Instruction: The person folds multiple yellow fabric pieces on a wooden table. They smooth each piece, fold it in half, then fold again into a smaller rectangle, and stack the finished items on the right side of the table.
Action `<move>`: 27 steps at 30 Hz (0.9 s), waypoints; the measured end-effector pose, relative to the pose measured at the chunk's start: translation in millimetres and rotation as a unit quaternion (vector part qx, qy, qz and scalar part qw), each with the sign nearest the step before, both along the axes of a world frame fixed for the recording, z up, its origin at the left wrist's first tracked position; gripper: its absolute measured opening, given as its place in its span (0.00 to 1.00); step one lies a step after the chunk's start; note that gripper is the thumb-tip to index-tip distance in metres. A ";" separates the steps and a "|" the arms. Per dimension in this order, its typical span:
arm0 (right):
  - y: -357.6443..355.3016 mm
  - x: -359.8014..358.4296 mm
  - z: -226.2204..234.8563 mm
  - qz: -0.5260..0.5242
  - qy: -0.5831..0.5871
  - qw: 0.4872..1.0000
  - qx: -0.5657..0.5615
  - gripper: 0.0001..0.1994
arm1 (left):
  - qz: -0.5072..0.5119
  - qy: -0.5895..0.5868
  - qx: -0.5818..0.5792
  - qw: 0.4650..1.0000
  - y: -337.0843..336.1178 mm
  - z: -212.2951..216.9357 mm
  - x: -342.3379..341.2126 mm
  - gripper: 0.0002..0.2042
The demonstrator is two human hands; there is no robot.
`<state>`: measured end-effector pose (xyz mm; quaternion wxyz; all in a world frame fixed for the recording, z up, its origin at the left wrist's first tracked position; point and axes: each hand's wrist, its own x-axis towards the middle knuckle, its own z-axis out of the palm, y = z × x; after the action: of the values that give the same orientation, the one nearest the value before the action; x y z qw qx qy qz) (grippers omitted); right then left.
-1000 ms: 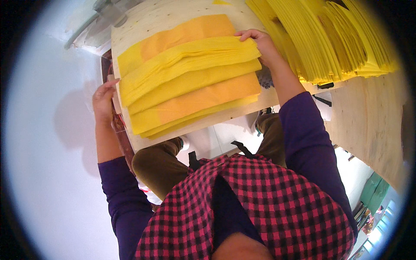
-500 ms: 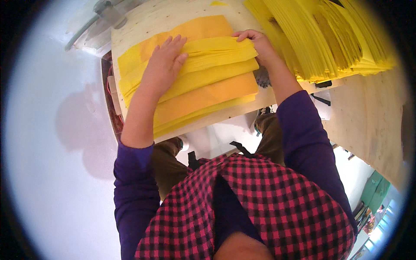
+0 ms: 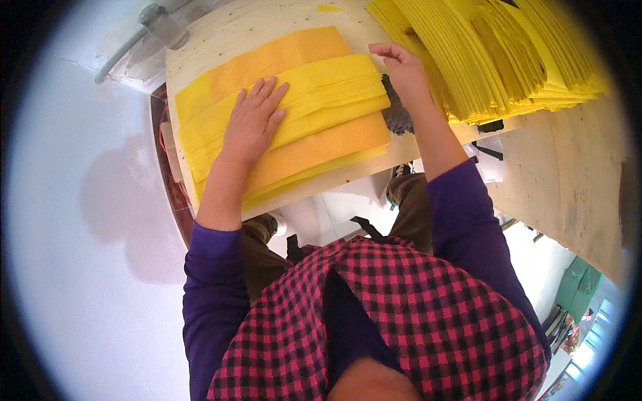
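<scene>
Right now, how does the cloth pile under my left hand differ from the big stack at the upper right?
Color: the pile shows yellow and orange; the stack looks yellow, darker in places.
Direction: the pile's long edges run mostly sideways, while the stack's run mostly away from you.
Thickness: the stack seems to hold more layers than the pile.
Touch: your left hand lies on the pile, not the stack.
Both have yellow layers.

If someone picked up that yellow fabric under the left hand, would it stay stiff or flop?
The yellow fabric would probably flop: its layers look thin, with slightly wavy edges. A single layer would likely feel light, being so thin. Pushed sideways, the layers might slide apart, since they look loosely stacked beneath the left hand.
</scene>
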<state>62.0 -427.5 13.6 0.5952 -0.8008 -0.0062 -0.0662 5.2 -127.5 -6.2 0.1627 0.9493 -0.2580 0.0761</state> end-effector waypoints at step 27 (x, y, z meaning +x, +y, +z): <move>92.7 -32.7 -28.4 0.090 0.013 0.864 -0.495 0.43 | 0.112 0.008 0.028 0.993 18.5 -18.9 -9.5 0.26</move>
<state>29.3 -334.9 -14.7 0.1241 -0.9869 -0.1025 0.0098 -4.3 -109.0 -25.1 0.1288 0.9769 -0.1510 0.0792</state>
